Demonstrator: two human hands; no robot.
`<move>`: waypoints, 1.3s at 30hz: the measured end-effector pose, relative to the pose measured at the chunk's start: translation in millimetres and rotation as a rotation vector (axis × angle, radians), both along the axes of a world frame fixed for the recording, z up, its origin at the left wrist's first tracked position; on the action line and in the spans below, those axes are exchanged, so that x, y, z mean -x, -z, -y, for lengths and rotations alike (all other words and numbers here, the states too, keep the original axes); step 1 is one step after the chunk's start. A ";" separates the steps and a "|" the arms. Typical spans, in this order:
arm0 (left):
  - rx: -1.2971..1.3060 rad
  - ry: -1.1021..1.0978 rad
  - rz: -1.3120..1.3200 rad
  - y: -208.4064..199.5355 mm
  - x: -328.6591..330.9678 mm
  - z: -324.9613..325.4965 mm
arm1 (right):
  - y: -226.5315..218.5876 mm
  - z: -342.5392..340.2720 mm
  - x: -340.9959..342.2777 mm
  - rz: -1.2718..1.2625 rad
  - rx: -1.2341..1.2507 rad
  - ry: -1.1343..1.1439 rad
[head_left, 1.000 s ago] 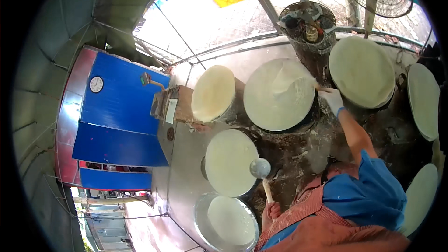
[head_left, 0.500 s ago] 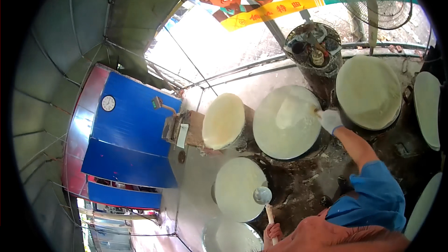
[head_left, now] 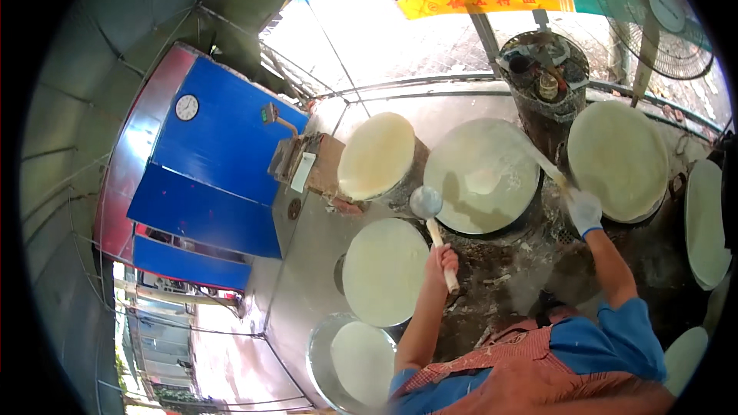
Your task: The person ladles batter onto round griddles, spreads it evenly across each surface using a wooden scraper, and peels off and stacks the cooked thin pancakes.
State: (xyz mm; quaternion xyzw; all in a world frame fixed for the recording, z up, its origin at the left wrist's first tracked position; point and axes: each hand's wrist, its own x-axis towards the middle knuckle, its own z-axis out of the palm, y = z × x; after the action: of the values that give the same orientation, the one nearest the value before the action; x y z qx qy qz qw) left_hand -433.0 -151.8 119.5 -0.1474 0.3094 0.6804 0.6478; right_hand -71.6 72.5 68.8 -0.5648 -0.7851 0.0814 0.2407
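My left hand point(head_left: 441, 261) is closed round the wooden handle of a ladle point(head_left: 426, 202). Its round metal bowl hangs by the near-left rim of the middle round pan point(head_left: 453, 215), whose surface carries a pale, batter-like layer with a lighter patch point(head_left: 483, 178). In a white glove, my right hand point(head_left: 584, 211) grips a long, pale, flat-bladed scraper point(head_left: 547, 167). The blade slants up to that pan's right rim; whether it touches is unclear. Close to the glove on the right stands another round pan point(head_left: 617, 157) with a pale yellowish layer.
More pale-coated pans stand at the left point(head_left: 377, 155), nearer me point(head_left: 386, 273) and along the right edge point(head_left: 707, 223). Behind the middle pan is a dark drum point(head_left: 542, 100) with tools on top. A fan point(head_left: 653, 19) stands far right; a box stand with a scale point(head_left: 307, 163) is left.
The view has shifted. My left hand has brought the ladle up from the near pan toward the middle one. My right hand has drawn back from the middle pan, and the scraper's blade now shows.
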 end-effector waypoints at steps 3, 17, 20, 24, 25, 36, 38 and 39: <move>0.102 0.062 -0.559 -19.8 -52.3 -48.6 | 12.5 54.8 8.9 0.354 0.138 -0.127; -0.081 0.311 0.628 -54.1 -27.6 84.8 | -53.3 175.6 48.4 -0.037 -0.531 -0.088; -0.156 0.357 0.231 -60.6 -39.1 109.4 | -60.5 174.7 42.0 0.146 -0.116 -0.158; -0.096 0.497 -0.371 -25.0 -59.7 149.3 | -34.3 160.7 8.1 0.105 0.156 0.033; -0.153 0.467 -0.075 -22.1 -65.7 144.5 | -33.8 159.4 -5.7 -0.040 0.203 0.108; 0.009 0.657 0.895 19.7 -188.1 103.0 | -6.5 91.1 -251.1 -0.350 0.134 0.675; 0.074 0.639 0.926 -0.4 -211.9 84.7 | -5.4 55.7 -285.5 -0.416 0.108 0.778; 0.108 0.623 0.942 -2.3 -221.9 77.3 | -1.8 35.4 -300.2 -0.435 0.132 0.833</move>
State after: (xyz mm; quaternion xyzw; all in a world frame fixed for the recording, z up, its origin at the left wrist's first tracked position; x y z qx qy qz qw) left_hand -211.1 -229.0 121.8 -0.3697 0.0501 0.3010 0.8776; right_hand 228.6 37.1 70.7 -0.8154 -0.4164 0.1442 0.3754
